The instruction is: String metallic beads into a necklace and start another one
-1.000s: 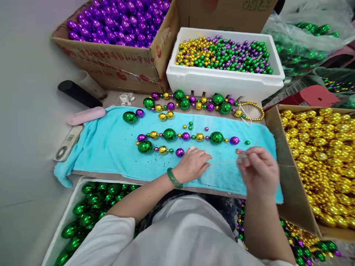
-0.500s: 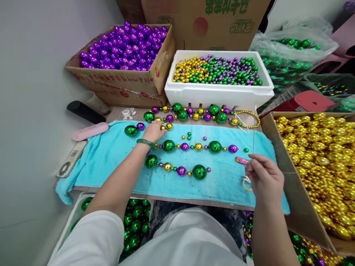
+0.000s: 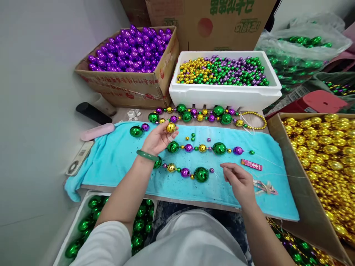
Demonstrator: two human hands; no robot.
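Note:
My left hand (image 3: 155,142), with a green bangle (image 3: 147,155) at the wrist, is raised over the towel and closed on a gold bead (image 3: 171,127). My right hand (image 3: 240,183) is pinched over the right half of the towel; whatever its fingertips hold is too fine to make out. Between and beyond the hands lies a strung row of green, purple and gold beads (image 3: 219,148). Nearer me is a shorter row (image 3: 201,174), ending in a small purple bead (image 3: 212,170). Several loose small beads (image 3: 193,137) rest behind the rows.
A blue towel (image 3: 116,162) covers the table. Scissors (image 3: 267,187) and a pink packet (image 3: 251,164) lie at right. Behind stand a foam box (image 3: 224,96) of small beads and a carton (image 3: 127,88) of purple beads. A carton (image 3: 307,199) of gold beads flanks the right.
My left hand has lifted the gold bead and turned palm up. My right hand has moved left and toward me, uncovering the packet and scissors. The view has shifted slightly.

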